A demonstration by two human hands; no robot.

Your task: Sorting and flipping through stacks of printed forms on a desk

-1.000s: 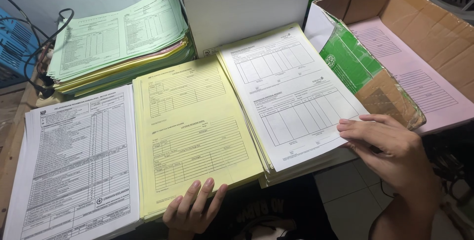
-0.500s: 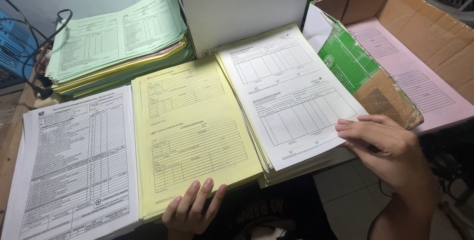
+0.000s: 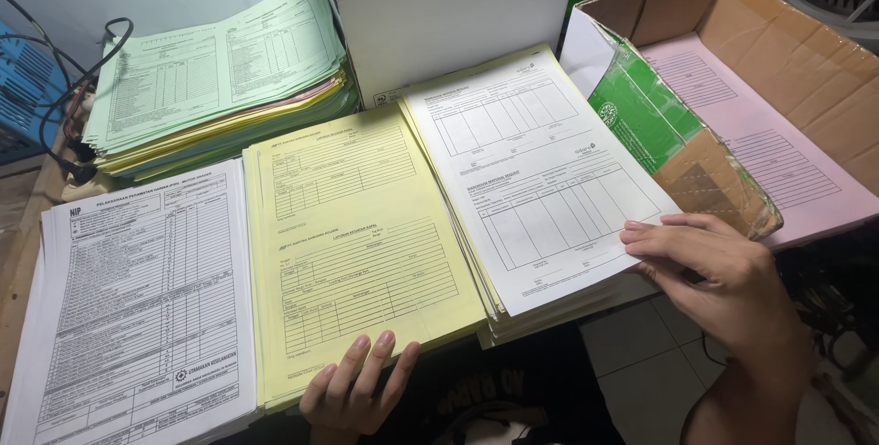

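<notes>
Three stacks of printed forms lie side by side in front of me. My left hand [image 3: 357, 392] rests at the near edge of the yellow stack [image 3: 357, 244], fingers spread and pressing on its bottom edge. My right hand [image 3: 723, 276] touches the lower right corner of the white stack [image 3: 540, 170], fingertips on the edge of the top sheet. A second white stack of forms [image 3: 137, 308] sits at the far left, untouched.
A pile of green, pink and yellow forms [image 3: 220, 88] lies behind at the left, by black cables [image 3: 64, 88]. A white box [image 3: 449, 15] stands at the back. A cardboard box [image 3: 778, 70] at the right holds pink sheets [image 3: 760, 152] and a green package [image 3: 659, 124].
My right hand has slid slightly left onto the corner of the white stack. My left hand has stayed at the yellow stack's edge.
</notes>
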